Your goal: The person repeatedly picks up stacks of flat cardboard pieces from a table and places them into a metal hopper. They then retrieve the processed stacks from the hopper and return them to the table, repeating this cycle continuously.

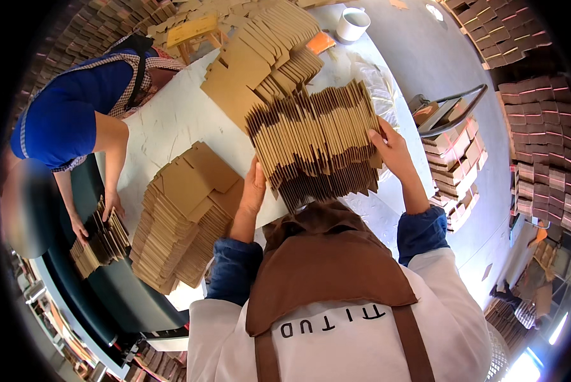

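Workroom floor [419,48] grey and smooth, running down the right; card piles [543,143] banked along the right edge. White table [164,124] mid-scene, smudged. Dark green belt [148,305] on the left, where a co-worker [75,118] in blue bends over a small batch [110,242] of card. On the table, 2 heaps of flat brown card: far heap [260,51] fanned out, left heap [177,229] slanting toward the near edge.

Bundle [317,140] at centre, above the near part of the table: many folded pieces packed close, edges ragged. Left hand [253,188] clamped against its left end, fingers mostly hidden; right hand [390,149] gripping its right end. Hands well apart, bundle between. Whether its underside touches the table, cannot tell.

Progress, as judged: 1 bundle gathered, edges not yet even, not yet released; both heaps seemingly left. Smallest: white cup [353,27], far edge; orange packet [321,42] near it.
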Action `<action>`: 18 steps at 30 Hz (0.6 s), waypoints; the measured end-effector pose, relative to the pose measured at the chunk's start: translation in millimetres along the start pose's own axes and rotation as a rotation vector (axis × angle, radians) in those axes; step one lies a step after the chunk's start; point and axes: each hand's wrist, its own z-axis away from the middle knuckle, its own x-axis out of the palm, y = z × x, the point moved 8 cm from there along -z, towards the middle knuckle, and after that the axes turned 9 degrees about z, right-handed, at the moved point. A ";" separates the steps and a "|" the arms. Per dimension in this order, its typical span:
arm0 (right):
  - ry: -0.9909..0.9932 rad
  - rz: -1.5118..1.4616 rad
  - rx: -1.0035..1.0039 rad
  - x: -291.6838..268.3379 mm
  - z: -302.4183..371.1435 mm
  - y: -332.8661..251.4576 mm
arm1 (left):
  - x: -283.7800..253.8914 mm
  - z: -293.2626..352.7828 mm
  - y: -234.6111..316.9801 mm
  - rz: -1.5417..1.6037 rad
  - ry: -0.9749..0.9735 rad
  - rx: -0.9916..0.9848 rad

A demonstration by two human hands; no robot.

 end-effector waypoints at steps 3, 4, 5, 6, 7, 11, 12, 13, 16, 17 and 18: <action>0.011 -0.027 0.023 -3.1 6.6 5.5 | 12.5 11.4 43.2 0.063 0.062 -0.102; 0.011 -0.037 0.040 -2.8 7.6 7.8 | 20.4 16.6 60.6 0.088 0.109 -0.097; 0.010 -0.052 0.055 -1.4 7.4 8.2 | 26.8 20.1 74.9 0.111 0.159 -0.089; 0.050 0.035 0.012 -4.7 7.0 3.0 | 28.6 21.0 81.5 0.133 0.209 -0.080; 0.090 0.122 -0.031 -8.6 6.7 -4.0 | 29.8 16.9 87.6 0.035 0.189 -0.041; 0.159 0.391 -0.067 -15.7 -0.4 -34.3 | 46.7 3.1 113.5 -0.154 0.178 0.192; 0.189 0.509 -0.082 -16.1 -2.6 -43.3 | 51.2 4.3 120.7 -0.282 0.232 0.224; 0.140 0.541 -0.053 -13.5 -5.7 -51.0 | 57.9 7.6 130.4 -0.410 0.287 0.255; 0.192 0.570 -0.176 0.7 -15.1 -61.9 | 64.9 5.2 145.1 -0.770 0.379 0.360; 0.160 0.628 -0.165 4.0 -16.9 -67.7 | 74.9 5.9 153.6 -0.847 0.388 0.367; 0.160 0.501 -0.179 2.4 -19.7 -63.9 | 81.1 5.6 159.6 -0.923 0.396 0.375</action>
